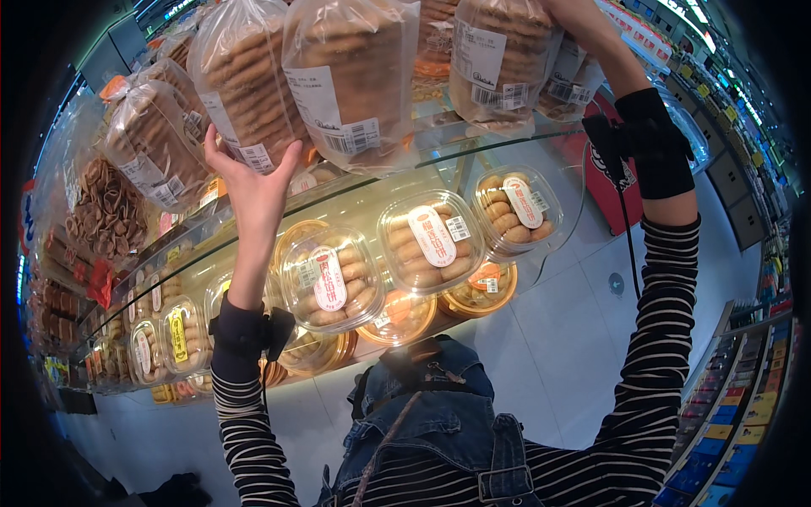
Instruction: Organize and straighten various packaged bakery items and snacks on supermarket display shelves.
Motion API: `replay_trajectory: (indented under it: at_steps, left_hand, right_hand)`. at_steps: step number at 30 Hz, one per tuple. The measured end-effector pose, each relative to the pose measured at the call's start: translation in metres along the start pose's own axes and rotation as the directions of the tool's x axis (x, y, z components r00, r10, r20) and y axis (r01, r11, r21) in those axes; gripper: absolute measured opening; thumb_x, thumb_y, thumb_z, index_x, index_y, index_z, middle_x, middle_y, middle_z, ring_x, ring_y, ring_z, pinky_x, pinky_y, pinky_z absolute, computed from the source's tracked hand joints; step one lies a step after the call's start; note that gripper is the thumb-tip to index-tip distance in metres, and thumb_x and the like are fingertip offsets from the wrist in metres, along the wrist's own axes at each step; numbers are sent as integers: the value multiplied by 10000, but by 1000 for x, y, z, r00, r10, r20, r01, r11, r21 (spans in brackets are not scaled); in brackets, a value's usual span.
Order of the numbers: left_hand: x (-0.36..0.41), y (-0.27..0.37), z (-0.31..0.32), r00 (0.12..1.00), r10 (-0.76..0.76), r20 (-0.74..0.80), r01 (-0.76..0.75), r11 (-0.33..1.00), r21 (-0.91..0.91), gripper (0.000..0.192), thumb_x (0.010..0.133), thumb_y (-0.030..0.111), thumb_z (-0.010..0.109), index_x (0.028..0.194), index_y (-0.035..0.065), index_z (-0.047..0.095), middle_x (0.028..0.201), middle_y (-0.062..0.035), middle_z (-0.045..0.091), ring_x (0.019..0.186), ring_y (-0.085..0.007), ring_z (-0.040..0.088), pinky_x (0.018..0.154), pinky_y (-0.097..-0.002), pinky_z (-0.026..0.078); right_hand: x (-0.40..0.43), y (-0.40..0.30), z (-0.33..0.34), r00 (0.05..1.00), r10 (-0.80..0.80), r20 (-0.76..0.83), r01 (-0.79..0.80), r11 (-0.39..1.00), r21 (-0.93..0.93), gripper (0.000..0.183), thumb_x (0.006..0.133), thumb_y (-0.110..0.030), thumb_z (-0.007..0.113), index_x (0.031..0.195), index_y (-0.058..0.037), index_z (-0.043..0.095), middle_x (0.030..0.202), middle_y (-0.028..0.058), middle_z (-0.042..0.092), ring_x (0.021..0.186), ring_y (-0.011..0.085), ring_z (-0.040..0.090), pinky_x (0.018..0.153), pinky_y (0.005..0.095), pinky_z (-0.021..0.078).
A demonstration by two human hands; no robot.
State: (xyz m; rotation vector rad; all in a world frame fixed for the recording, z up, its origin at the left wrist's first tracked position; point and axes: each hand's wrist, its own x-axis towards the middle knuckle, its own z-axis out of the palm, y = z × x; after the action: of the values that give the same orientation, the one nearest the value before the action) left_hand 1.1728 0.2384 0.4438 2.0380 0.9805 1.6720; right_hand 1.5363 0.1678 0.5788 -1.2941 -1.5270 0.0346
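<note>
My left hand (250, 180) grips the lower end of a clear plastic bag of stacked flat biscuits (247, 76). Its thumb lies on the bag's right side and its fingers are on the left. A second tall bag of biscuits (351, 76) stands close beside it, bearing a white label with a barcode. At the top edge, my right hand (561, 7) is mostly cut off, its fingers out of sight. Just below it is another labelled bag of stacked biscuits (497, 63). The bags are along a glass shelf (437, 144).
Below the glass are clear tubs of round pastries (431, 244) and round tubs with orange rims (488, 295). Smaller biscuit bags (155, 136) and a bag of curled brown snacks (108, 203) stand left. A red panel (602, 171) and stocked shelves (728, 424) are at the right.
</note>
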Motion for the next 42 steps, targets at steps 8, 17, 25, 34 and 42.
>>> replay_trajectory:
  at_steps: [8,17,25,34,42]
  left_hand:
    - [-1,1,1,1000,-24,0,24,999,-24,952,639,209,758,1282,-26,96,1194,-249,334,1097,-296,401,949,-361,316]
    - [1,-2,1,1000,2,4,-2,1000,6,962,634,224,762,1281,-29,97,1207,-251,327,1123,-300,377,959,-359,304]
    - [1,3,3,1000,0,-3,0,1000,7,962,631,240,763,1284,-24,108,1226,-256,304,1142,-301,362,972,-365,284]
    - [-29,17,-5,893,397,-210,-394,917,58,518,749,99,640,1167,5,349,1182,-129,357,1143,-233,354,972,-348,297]
    - [-46,42,5,957,89,278,-29,977,-212,543,793,54,591,1250,7,301,1279,-122,360,1165,-199,394,979,-314,307]
  right_hand:
    - [-5,-11,9,993,-71,-90,59,989,-133,353,790,7,404,1128,4,503,986,82,598,909,143,544,798,242,424]
    - [-21,-57,5,617,-736,-280,603,670,-433,401,761,-102,558,1137,-7,455,1106,96,493,1021,184,494,834,306,416]
    - [-18,-131,71,985,-64,163,114,942,-316,403,787,-381,553,907,-1,609,807,121,622,754,200,583,692,300,460]
    - [15,-109,102,960,-148,238,204,951,-231,398,740,-422,604,821,-37,662,686,133,628,656,218,599,632,322,465]
    - [11,-123,110,955,-120,273,190,950,-247,235,760,-233,587,904,-55,641,759,165,633,727,247,605,660,340,459]
